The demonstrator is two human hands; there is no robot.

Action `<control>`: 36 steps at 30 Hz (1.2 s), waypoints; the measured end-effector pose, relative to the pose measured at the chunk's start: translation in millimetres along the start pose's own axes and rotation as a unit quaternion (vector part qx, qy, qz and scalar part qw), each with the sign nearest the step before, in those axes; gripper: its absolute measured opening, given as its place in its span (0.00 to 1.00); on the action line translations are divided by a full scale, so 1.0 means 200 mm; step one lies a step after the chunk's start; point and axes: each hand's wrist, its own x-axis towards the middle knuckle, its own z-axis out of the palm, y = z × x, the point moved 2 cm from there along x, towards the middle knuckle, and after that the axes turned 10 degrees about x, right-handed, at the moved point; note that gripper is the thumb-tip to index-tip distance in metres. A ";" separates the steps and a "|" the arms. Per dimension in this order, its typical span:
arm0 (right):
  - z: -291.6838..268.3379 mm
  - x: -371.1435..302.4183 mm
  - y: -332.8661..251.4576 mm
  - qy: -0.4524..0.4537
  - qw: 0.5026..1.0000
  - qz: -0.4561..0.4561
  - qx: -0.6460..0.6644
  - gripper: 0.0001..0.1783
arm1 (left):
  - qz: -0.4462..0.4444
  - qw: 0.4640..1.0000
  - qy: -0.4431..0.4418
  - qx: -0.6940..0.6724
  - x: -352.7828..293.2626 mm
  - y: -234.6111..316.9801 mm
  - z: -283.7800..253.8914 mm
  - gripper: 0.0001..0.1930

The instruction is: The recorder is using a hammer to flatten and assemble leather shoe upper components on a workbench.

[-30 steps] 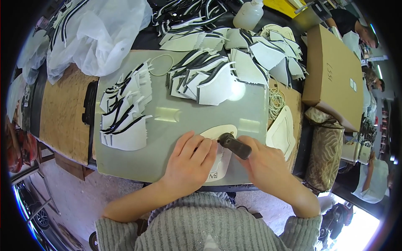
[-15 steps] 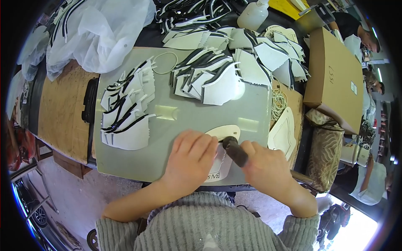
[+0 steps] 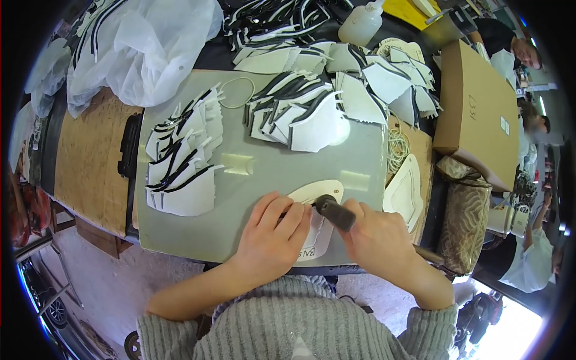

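1. The template (image 3: 318, 187), cream and rounded, lies flat on the mat (image 3: 258, 180) just before you, partly under your left hand (image 3: 270, 237); pale material shows at its middle.
2. The tool (image 3: 339, 216), dark and blunt, stands over the template's right side, its narrow end toward your left fingertips.
3. Your right hand (image 3: 381, 240) has its grip closed around the tool, fingers curled.
4. Your left hand rests across the template's left part, fingers bent and close together; you can't tell how far that grip is closed or whether it has hold of anything, since the thumb side is hidden.
5. Ahead of your hands, a middle pile (image 3: 312, 129) of white, black-edged pieces overlaps on the mat; a left pile (image 3: 186, 186) lies well to your left.
6. Between those piles, near the mat's far edge, is a cord loop (image 3: 237, 108).
7. Right of the mat, you have a second template (image 3: 403, 192), with a cord bundle (image 3: 397, 150) just beyond it.
8. Farther right on the counter (image 3: 90, 174) stand a carton (image 3: 477, 114) and a patterned bag (image 3: 463, 228).
9. At the far side are a white bottle (image 3: 362, 24) and, to your left, a plastic sack (image 3: 144, 54).
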 end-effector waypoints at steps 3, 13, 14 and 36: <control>-0.03 -0.01 -0.01 0.047 0.997 -0.063 -0.009 0.13 | 0.004 0.999 -0.015 0.029 -0.03 0.00 0.01 0.16; 0.03 0.00 0.02 0.020 1.000 -0.021 0.012 0.10 | -0.086 0.995 0.004 -0.059 -0.03 -0.04 0.01 0.16; 0.03 0.00 0.02 0.023 0.999 -0.024 0.014 0.09 | -0.041 0.998 0.020 -0.032 -0.04 -0.04 0.01 0.17; -0.02 0.00 -0.04 0.083 0.987 -0.084 0.110 0.08 | 0.007 0.998 0.001 0.060 -0.05 0.01 -0.02 0.12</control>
